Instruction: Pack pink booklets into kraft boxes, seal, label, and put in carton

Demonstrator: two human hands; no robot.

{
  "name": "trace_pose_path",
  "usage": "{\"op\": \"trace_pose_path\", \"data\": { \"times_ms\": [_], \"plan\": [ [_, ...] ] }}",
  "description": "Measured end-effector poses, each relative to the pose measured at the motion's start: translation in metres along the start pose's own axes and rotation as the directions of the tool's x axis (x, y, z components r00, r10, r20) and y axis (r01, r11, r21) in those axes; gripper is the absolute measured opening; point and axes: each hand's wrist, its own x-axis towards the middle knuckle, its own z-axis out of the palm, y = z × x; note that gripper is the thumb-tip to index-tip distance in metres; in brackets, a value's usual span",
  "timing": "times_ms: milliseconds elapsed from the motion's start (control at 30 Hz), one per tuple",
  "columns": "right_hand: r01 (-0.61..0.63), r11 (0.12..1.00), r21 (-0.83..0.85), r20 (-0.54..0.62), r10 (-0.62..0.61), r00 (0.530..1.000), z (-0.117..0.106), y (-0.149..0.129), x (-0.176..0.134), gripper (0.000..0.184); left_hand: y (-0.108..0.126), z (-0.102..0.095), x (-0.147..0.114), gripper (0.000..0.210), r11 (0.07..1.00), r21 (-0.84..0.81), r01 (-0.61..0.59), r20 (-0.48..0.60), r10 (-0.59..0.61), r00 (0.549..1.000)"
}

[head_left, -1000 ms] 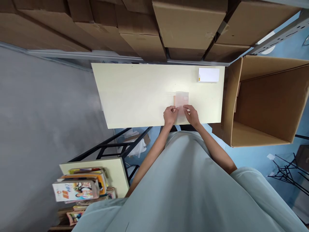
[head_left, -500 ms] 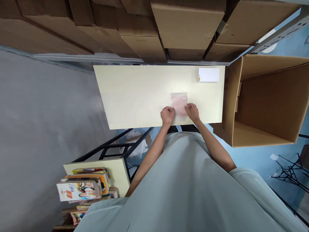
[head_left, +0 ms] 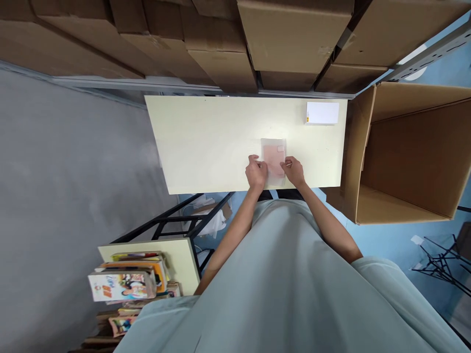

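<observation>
A pink phone case (head_left: pixel 273 158) with a pale rounded-square cutout lies inside a clear plastic bag (head_left: pixel 274 182) near the front edge of the table. My left hand (head_left: pixel 256 173) pinches the bag's left edge between thumb and fingers, its index finger lifted away. At the opposite edge, my right hand (head_left: pixel 293 171) has its fingertips closed on the plastic. The bag lies roughly flat between both hands. Farther back on the right of the table rests a white box (head_left: pixel 322 113) with a small yellow mark.
The cream table (head_left: pixel 198 147) backs onto a shelf of cardboard boxes (head_left: pixel 294 39). At its right end stands a large open cardboard box (head_left: pixel 412 157). Stacked books (head_left: pixel 121 287) sit on a lower board at the left, beside a black metal frame (head_left: pixel 176 218).
My left hand has shifted slightly on the bag's edge and raised its index finger. The plastic lies a little flatter, so the pink case shows more clearly. The view has shifted slightly.
</observation>
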Motion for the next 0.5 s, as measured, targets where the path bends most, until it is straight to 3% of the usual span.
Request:
{"op": "trace_pose_path", "data": {
  "times_ms": [133,200,367,500],
  "plan": [
    [0.082,0.997,-0.017,-0.017,-0.082,0.997,0.002,-0.013,-0.015,0.017,-0.005,-0.001,-0.003,0.036,0.975,0.007,-0.222,-0.019,0.222,0.975],
    [0.116,0.993,-0.022,-0.024,-0.117,0.993,0.006,-0.020,-0.022,0.019,-0.006,-0.001,-0.001,0.036,0.966,-0.041,-0.254,0.029,0.255,0.967],
    [0.223,0.973,-0.063,0.012,-0.223,0.975,0.024,-0.037,-0.035,0.021,-0.007,-0.005,0.006,0.039,0.979,-0.198,-0.045,0.165,0.078,0.983],
    [0.276,0.954,-0.120,0.035,-0.273,0.961,0.043,-0.049,-0.040,0.021,-0.012,-0.020,0.015,0.024,0.904,-0.406,0.131,0.319,0.006,0.948]
  ]
}}
